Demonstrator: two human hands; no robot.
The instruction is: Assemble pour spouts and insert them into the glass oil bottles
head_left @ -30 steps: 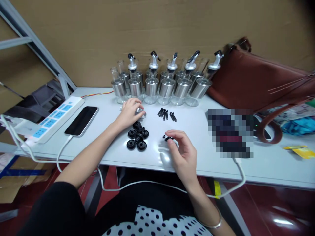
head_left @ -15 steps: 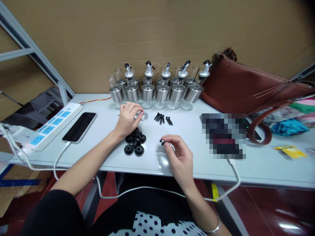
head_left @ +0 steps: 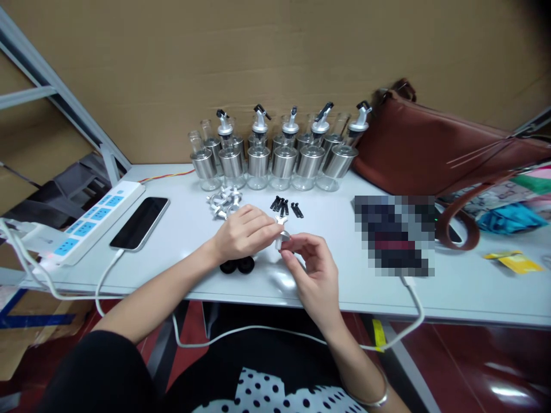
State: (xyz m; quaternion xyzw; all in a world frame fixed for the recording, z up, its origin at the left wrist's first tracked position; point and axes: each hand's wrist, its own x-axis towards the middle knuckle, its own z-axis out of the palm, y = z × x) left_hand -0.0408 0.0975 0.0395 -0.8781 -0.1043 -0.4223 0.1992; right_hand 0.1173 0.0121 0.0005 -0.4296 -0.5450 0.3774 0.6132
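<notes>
Between the thumb and fingers of my left hand [head_left: 247, 232] is a silver pourer spout [head_left: 282, 238], held over the middle of the table. My right hand [head_left: 314, 272] is closed in a pinch right at the spout's lower side, with a small black part mostly hidden by its fingertips. Under my left wrist lie black rubber stoppers [head_left: 237, 265], partly covered by the hand. A heap of silver pourer spouts [head_left: 224, 202] is beyond the left hand. Several small black levers [head_left: 282, 205] lie beyond the spout.
Glass bottles with steel sleeves [head_left: 284, 163] line the back, several topped with pourers. A power strip [head_left: 94, 221] and a phone [head_left: 140, 222] are at left. On the right are a brown bag [head_left: 430, 149], a blurred-out device [head_left: 391, 235] and a yellow packet [head_left: 514, 262].
My left hand has moved right and nearer from the heap, bringing a silver spout to my right hand. The heap and more of the spout now show. My right hand has barely moved.
</notes>
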